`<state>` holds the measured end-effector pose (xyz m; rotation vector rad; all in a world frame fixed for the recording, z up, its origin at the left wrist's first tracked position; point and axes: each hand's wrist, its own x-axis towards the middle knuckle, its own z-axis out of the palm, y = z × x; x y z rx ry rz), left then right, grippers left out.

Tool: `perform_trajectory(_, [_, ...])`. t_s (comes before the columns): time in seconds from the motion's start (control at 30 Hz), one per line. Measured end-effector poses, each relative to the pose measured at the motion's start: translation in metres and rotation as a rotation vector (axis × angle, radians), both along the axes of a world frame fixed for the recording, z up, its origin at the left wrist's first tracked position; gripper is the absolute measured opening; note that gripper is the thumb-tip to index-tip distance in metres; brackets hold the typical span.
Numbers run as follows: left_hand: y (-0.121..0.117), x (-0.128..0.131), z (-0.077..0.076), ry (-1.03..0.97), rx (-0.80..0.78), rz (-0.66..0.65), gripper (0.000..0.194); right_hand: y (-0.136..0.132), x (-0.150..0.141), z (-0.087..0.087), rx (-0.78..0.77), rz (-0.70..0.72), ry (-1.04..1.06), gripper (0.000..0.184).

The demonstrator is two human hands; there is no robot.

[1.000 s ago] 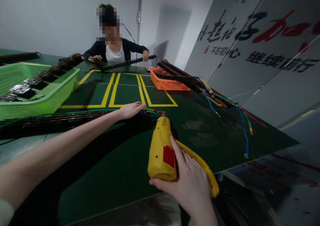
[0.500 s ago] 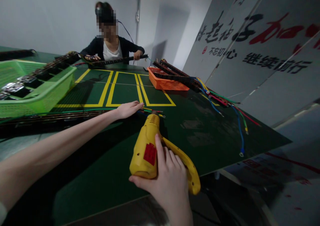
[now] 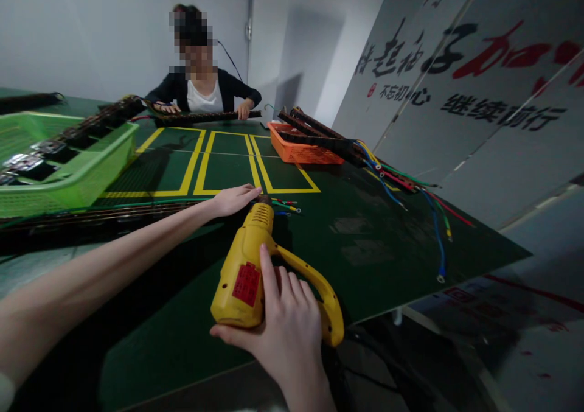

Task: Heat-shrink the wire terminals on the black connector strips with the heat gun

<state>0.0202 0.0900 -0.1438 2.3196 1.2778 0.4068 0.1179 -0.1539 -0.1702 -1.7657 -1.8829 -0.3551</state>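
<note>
My right hand (image 3: 292, 314) is wrapped round a yellow heat gun (image 3: 244, 260) with a red label on its body. Its nozzle points away from me and lies right by the fingers of my left hand (image 3: 235, 200). That left hand is closed over the end of a wire bundle, its fingers pressed together. Beyond the nozzle, coloured wires (image 3: 286, 205) with ring terminals stick out to the right. A long dark strip (image 3: 128, 211) with a green wire along it runs leftward under my left forearm. The gun partly hides the wires.
On the green table (image 3: 365, 278), a green basket (image 3: 104, 162) holds a dark strip at left. An orange basket (image 3: 305, 151) carries more strips, whose wires (image 3: 433, 217) trail rightward. Across the table a person (image 3: 205, 95) handles another strip (image 3: 205, 117). The table edge is close by.
My right hand has moved the heat gun to the left, bringing its nozzle from the wire ends to my left fingers. My left hand stays put. The person's strip has lowered slightly.
</note>
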Motion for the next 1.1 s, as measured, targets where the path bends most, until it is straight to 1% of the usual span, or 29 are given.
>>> perform_trajectory(0.1, [0.002, -0.001, -0.002, -0.008, 0.022, -0.052, 0.069, -0.002, 0.01, 0.004, -0.042, -0.014, 0.042, 0.123])
perform_trajectory(0.2, [0.003, -0.001, -0.003, -0.021, 0.038, -0.086, 0.068, -0.003, 0.022, 0.009, -0.082, -0.029, 0.034, 0.12])
perform_trajectory(0.33, [0.0, -0.002, 0.0, -0.008, 0.008, -0.052, 0.067, -0.006, 0.04, 0.012, -0.123, -0.081, 0.004, 0.116])
perform_trajectory(0.47, [-0.002, -0.003, 0.002, -0.008, 0.008, -0.048, 0.065, -0.009, 0.055, 0.011, -0.12, -0.163, -0.017, 0.114])
perform_trajectory(0.6, [0.0, -0.003, 0.0, 0.018, 0.025, -0.018, 0.068, -0.011, 0.061, 0.01, -0.117, -0.163, -0.051, 0.114])
perform_trajectory(0.7, [0.001, -0.002, -0.002, 0.028, 0.041, -0.021, 0.07, -0.012, 0.059, 0.009, -0.098, -0.162, -0.084, 0.113])
perform_trajectory(0.83, [0.001, -0.002, -0.002, 0.036, 0.039, -0.025, 0.073, -0.011, 0.048, 0.006, -0.062, -0.179, -0.105, 0.114])
perform_trajectory(0.93, [0.001, -0.001, 0.0, 0.025, 0.033, -0.041, 0.073, -0.008, 0.036, 0.005, -0.057, -0.173, -0.094, 0.117])
perform_trajectory(1.03, [0.0, 0.0, 0.0, 0.017, 0.03, -0.063, 0.072, -0.002, 0.02, 0.003, -0.031, -0.142, -0.073, 0.121])
perform_trajectory(1.1, [0.0, 0.001, 0.0, 0.025, 0.034, -0.056, 0.071, 0.002, 0.009, 0.001, -0.019, -0.11, -0.069, 0.124])
